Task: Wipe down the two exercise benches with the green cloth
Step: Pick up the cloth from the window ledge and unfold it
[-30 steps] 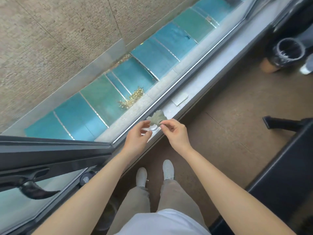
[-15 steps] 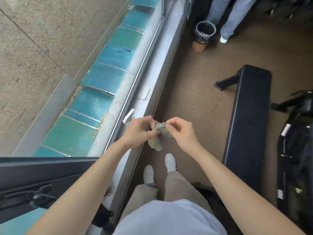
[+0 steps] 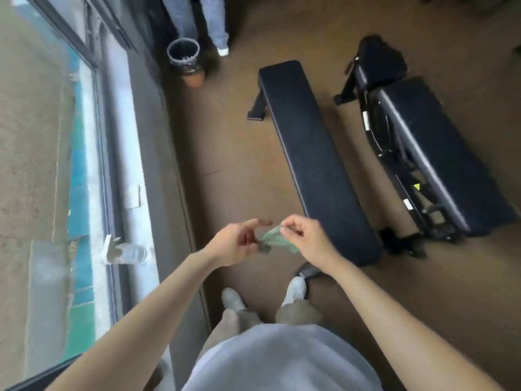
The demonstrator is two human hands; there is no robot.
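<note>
The scene is lit by soft daylight admitted through the window (image 3: 42,136), left of the flat bench (image 3: 315,165). The sill (image 3: 124,153) left of the bench is washed out to a pale glare. Only faint shadows are cast beneath the bench. Motion blur is spread throughout, heaviest left of the bench. Straight lines are bowed towards the edges.

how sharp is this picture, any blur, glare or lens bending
Head view: motion blur smears the left hand, the green cloth and the window ledge. Head view: the flat bench looks crisper, in soft daylight with no harsh glare. Head view: the wide-angle lens bows the window ledge and stretches the forearms.
</note>
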